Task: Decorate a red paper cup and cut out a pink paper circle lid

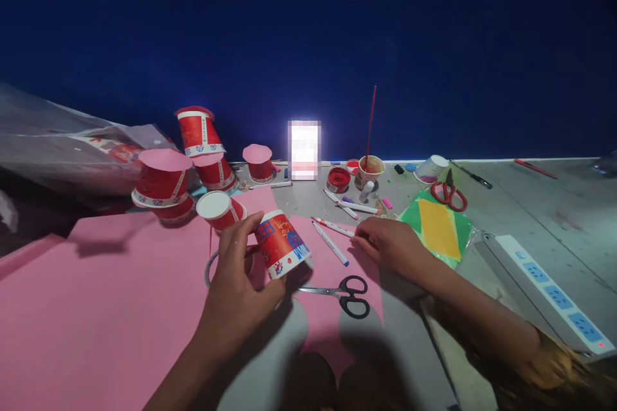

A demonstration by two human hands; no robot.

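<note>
My left hand (241, 263) is wrapped round a red paper cup (284, 247) with blue drawings on it, tilted above pink paper. My right hand (383, 241) has its fingers closed at the near end of a white marker with a red tip (332, 226). Just below that lies a white marker with a blue end (330, 244). Black-handled scissors (337, 292) rest on the pink paper under the cup. Behind my left fingers stands another red cup with a white top (216, 207). A roll of tape (209, 270) is partly hidden by my left hand.
Stacked red cups with pink paper tops (164, 160) stand at the left. Behind are a red paint jar (338, 178), a cup with a stick (370, 170) and a bright pixelated screen (304, 149). Red scissors (449, 192) lie on a green packet (414, 212); a power strip (554, 295) is right.
</note>
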